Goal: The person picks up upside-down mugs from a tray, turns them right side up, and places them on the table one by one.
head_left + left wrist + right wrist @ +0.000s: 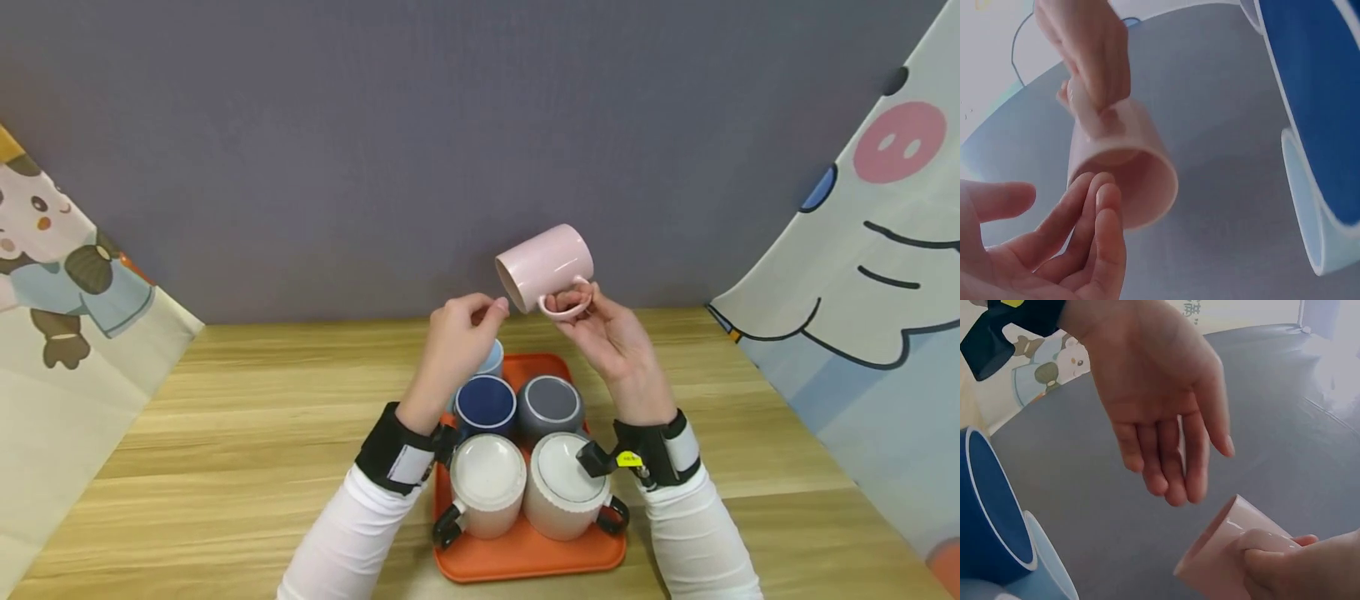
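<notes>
A pink mug (546,263) is held in the air above the far end of the tray, tipped on its side with its mouth facing left. My right hand (617,354) grips it by the handle, fingers hooked through the loop. Beside the mouth is my left hand (457,342), its fingers loosely extended and holding nothing. In the left wrist view, the fingertips (1109,206) overlap the mug's rim; whether they touch it I cannot tell.
An orange tray (536,571) carries upside-down cups: a light blue cup (492,360) partly hidden by my left hand, a navy cup (486,405), a grey cup (551,405), and two white mugs (489,477) with black handles. A grey wall (337,167) rises behind the wooden table (225,442).
</notes>
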A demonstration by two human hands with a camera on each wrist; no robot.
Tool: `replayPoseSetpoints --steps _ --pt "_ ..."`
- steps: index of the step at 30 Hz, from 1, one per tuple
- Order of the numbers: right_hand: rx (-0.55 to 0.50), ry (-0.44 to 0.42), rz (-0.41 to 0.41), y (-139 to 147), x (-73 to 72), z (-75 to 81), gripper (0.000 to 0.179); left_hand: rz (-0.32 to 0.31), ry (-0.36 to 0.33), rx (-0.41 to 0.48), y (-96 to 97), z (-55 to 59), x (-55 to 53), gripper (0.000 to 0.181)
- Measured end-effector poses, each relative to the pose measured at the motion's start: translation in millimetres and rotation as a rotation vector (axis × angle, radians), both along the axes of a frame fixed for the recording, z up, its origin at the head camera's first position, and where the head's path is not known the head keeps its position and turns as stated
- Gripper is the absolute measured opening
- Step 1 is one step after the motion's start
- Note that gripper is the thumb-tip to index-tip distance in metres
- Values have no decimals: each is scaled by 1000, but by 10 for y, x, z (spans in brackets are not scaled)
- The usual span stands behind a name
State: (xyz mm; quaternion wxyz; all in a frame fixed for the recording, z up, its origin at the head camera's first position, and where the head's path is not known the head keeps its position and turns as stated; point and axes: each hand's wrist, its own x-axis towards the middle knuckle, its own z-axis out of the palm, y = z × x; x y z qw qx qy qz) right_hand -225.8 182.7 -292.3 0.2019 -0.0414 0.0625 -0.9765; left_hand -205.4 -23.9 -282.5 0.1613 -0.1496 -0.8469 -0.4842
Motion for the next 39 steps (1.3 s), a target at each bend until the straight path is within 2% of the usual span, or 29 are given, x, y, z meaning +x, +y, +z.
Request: replayPoseSetpoints --steps 7,11,14,20,23,27,32,39 --pt "-121 54 43 -50 -2 -19 18 -6 5 -8 100 18 38 27" --pt "-165 89 44 -64 -20 -10 19 -19 -17 -7 128 60 51 28" --pt "-190 102 46 -72 -23 -1 19 -32 -38 -6 153 78 41 29" --pt "-220 85 101 -128 12 11 19 -42 -83 5 197 69 13 32" --pt "-205 86 108 -165 35 8 19 -55 -122 26 213 66 11 34" --pt "-186 78 100 -211 57 -1 20 -92 -174 87 234 62 7 34" --pt "-189 70 103 -258 67 -24 23 -130 -217 203 247 23 -14 35" --pt "-123 171 82 -316 83 -54 28 -161 -256 386 238 -29 -46 34"
